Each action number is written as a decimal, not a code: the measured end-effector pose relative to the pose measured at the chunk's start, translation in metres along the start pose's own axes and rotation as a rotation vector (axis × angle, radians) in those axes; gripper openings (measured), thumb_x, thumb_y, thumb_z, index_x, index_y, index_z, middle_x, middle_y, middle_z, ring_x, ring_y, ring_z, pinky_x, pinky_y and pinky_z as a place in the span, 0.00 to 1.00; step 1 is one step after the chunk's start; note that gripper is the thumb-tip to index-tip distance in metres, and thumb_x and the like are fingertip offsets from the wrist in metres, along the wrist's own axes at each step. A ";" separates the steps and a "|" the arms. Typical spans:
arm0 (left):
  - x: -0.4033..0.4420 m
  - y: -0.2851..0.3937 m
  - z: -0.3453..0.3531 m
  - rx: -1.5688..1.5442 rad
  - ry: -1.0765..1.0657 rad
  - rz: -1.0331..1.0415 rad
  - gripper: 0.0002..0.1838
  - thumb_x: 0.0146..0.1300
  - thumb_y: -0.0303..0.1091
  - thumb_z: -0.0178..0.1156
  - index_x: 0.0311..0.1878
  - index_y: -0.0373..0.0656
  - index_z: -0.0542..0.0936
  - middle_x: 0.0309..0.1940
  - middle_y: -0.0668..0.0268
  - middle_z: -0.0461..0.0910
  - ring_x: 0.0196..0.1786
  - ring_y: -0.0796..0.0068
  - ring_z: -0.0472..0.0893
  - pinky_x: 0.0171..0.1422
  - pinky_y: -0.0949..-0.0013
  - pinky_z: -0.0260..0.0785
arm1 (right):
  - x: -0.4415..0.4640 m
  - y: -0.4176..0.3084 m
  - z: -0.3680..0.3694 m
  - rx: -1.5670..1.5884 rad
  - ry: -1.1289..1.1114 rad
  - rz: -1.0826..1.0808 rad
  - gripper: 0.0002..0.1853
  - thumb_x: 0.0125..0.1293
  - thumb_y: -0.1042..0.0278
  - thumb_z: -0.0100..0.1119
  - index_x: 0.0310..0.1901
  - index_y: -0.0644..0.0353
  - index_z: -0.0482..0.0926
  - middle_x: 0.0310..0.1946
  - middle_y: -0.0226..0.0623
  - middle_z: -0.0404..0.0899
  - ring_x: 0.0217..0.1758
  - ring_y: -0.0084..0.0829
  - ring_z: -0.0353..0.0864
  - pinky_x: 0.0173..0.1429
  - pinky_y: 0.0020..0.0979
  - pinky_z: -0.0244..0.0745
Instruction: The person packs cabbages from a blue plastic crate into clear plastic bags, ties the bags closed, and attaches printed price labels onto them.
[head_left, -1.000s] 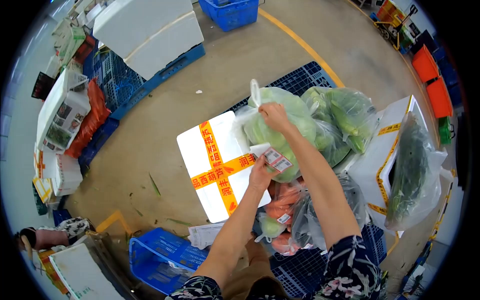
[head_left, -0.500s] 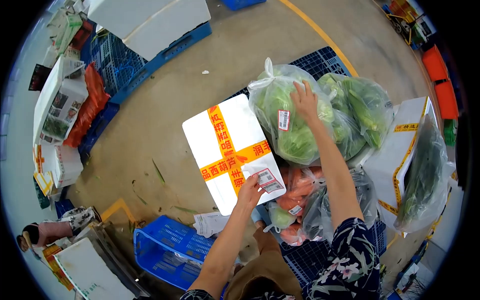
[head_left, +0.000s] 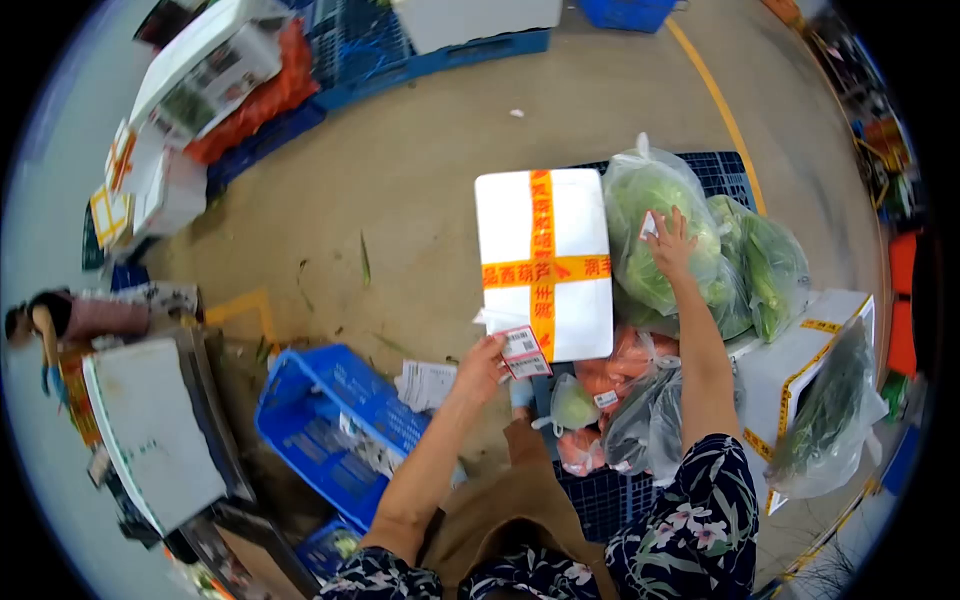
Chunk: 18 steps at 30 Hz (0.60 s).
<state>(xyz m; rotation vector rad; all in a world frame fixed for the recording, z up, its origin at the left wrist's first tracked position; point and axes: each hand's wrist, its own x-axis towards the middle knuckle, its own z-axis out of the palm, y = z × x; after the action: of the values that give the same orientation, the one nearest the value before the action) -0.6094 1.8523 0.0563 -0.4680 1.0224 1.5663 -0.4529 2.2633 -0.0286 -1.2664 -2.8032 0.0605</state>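
My left hand (head_left: 483, 368) is closed on a small sheet of printed labels (head_left: 525, 350), held low in front of a white foam box (head_left: 510, 220) crossed with orange-printed tape. My right hand (head_left: 674, 246) rests on a clear plastic bag of leafy green vegetables (head_left: 645, 185), its fingers spread. Just beside its thumb and fingertips, a white label (head_left: 650, 226) with a red edge sits on the bag. More bagged long green vegetables (head_left: 765, 260) lie to the right of that bag. Below are bagged carrots (head_left: 620, 365) and a small bag holding a round green vegetable (head_left: 572, 405).
Everything stands on a dark blue pallet (head_left: 725, 175). A tilted blue crate (head_left: 330, 400) lies at the lower left with papers (head_left: 428, 385) near it. A white box (head_left: 790, 370) with a bag of greens is at right. Another person (head_left: 90, 315) is at far left.
The view has swung left, so the box and bags appear further right. My right hand has shifted down the bag to its label. My left hand still holds the label sheet.
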 end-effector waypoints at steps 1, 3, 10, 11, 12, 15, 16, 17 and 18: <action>-0.018 0.009 -0.010 -0.015 0.023 0.025 0.16 0.65 0.36 0.56 0.53 0.40 0.73 0.44 0.66 0.78 0.47 0.74 0.77 0.50 0.64 0.70 | -0.010 -0.005 0.002 -0.034 0.022 -0.014 0.26 0.63 0.55 0.52 0.64 0.42 0.66 0.71 0.40 0.49 0.73 0.44 0.49 0.62 0.71 0.46; -0.060 0.024 -0.030 0.004 0.016 0.114 0.15 0.66 0.35 0.56 0.53 0.39 0.73 0.45 0.65 0.78 0.46 0.73 0.77 0.50 0.65 0.70 | -0.049 -0.052 -0.004 -0.021 -0.004 -0.053 0.24 0.62 0.60 0.53 0.61 0.50 0.68 0.69 0.42 0.54 0.67 0.46 0.58 0.59 0.65 0.53; -0.239 0.039 -0.097 -0.060 0.049 0.338 0.09 0.66 0.30 0.54 0.47 0.37 0.77 0.39 0.64 0.80 0.41 0.76 0.80 0.47 0.69 0.74 | -0.254 -0.286 -0.145 0.962 -0.499 -0.229 0.18 0.64 0.60 0.55 0.49 0.65 0.77 0.41 0.43 0.81 0.42 0.34 0.80 0.45 0.31 0.73; -0.264 0.037 -0.111 -0.060 0.057 0.367 0.09 0.67 0.30 0.54 0.46 0.37 0.77 0.39 0.64 0.80 0.41 0.76 0.80 0.46 0.70 0.74 | -0.285 -0.323 -0.165 1.108 -0.616 -0.279 0.19 0.67 0.58 0.54 0.48 0.67 0.77 0.41 0.42 0.81 0.43 0.31 0.80 0.47 0.31 0.73; -0.286 0.026 -0.136 -0.059 0.034 0.385 0.12 0.66 0.30 0.55 0.50 0.39 0.76 0.42 0.65 0.80 0.44 0.74 0.80 0.51 0.67 0.74 | -0.318 -0.361 -0.186 1.322 -0.742 -0.211 0.20 0.69 0.57 0.51 0.49 0.69 0.76 0.42 0.40 0.80 0.44 0.29 0.79 0.48 0.30 0.73; -0.382 0.003 -0.187 -0.065 0.041 0.457 0.13 0.67 0.30 0.54 0.52 0.38 0.76 0.43 0.65 0.80 0.44 0.75 0.80 0.51 0.67 0.74 | -0.412 -0.448 -0.227 1.638 -1.038 -0.063 0.22 0.71 0.54 0.46 0.43 0.70 0.78 0.38 0.36 0.80 0.41 0.23 0.78 0.46 0.27 0.73; -0.417 -0.005 -0.201 -0.074 0.087 0.446 0.14 0.67 0.29 0.52 0.54 0.37 0.75 0.45 0.63 0.79 0.46 0.74 0.79 0.53 0.67 0.73 | -0.434 -0.472 -0.235 1.586 -1.067 -0.072 0.20 0.71 0.55 0.48 0.41 0.69 0.78 0.35 0.34 0.80 0.38 0.21 0.77 0.43 0.25 0.73; -0.449 -0.018 -0.222 -0.110 0.102 0.479 0.14 0.68 0.29 0.51 0.55 0.37 0.74 0.46 0.63 0.79 0.47 0.74 0.79 0.54 0.67 0.73 | -0.461 -0.500 -0.246 1.536 -1.097 -0.072 0.19 0.70 0.56 0.51 0.39 0.67 0.79 0.32 0.32 0.80 0.35 0.19 0.77 0.39 0.24 0.72; -0.479 -0.029 -0.243 -0.134 0.117 0.511 0.15 0.68 0.28 0.50 0.56 0.37 0.74 0.46 0.63 0.79 0.48 0.74 0.78 0.54 0.67 0.72 | -0.488 -0.528 -0.256 1.525 -1.138 -0.113 0.18 0.69 0.57 0.52 0.38 0.67 0.79 0.31 0.31 0.79 0.33 0.19 0.76 0.37 0.23 0.72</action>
<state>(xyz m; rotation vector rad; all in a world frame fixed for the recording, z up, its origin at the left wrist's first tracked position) -0.5086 1.3739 0.2798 -0.4121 1.1935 2.0905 -0.5067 1.5505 0.2388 -0.5717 -1.9235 2.8100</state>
